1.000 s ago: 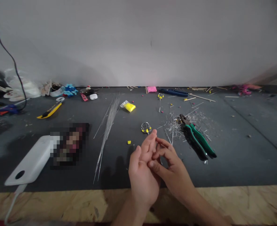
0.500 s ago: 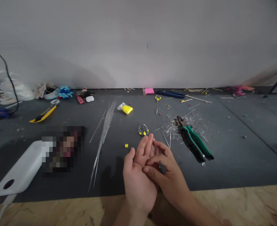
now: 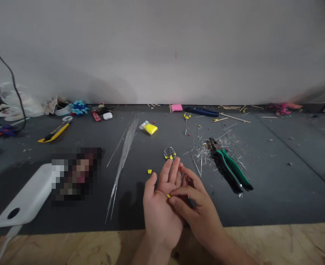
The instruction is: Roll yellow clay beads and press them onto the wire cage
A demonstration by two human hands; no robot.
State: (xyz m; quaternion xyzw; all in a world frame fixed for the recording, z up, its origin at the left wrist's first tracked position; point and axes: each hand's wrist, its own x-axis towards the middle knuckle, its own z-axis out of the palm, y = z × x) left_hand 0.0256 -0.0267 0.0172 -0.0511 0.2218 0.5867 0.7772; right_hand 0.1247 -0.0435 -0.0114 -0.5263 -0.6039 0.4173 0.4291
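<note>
My left hand [image 3: 162, 209] lies palm up with its fingers stretched out. Over that palm, my right hand [image 3: 197, 206] pinches a small piece of yellow clay [image 3: 168, 196] between thumb and index finger. Just beyond my left fingertips is a round wire mesh piece [image 3: 170, 153] with yellow clay balls on it; its lower part is hidden behind the fingers. A loose lump of yellow clay [image 3: 149, 171] sits on the dark mat to the left of it. Farther back lies a small clear packet of yellow clay [image 3: 150, 128].
Green-handled pliers [image 3: 231, 165] rest beside scattered wire offcuts [image 3: 202, 152] on the right. A bundle of thin wires [image 3: 124, 154] lies to the left, near a white power bank [image 3: 27, 198] with a cable. A yellow utility knife [image 3: 54, 131] and a pink clay packet [image 3: 176, 107] are farther back.
The yellow clay piece now shows at my right fingertips, where it was hidden before. My right thumb and index finger have shifted slightly on the palm. The view has moved a little.
</note>
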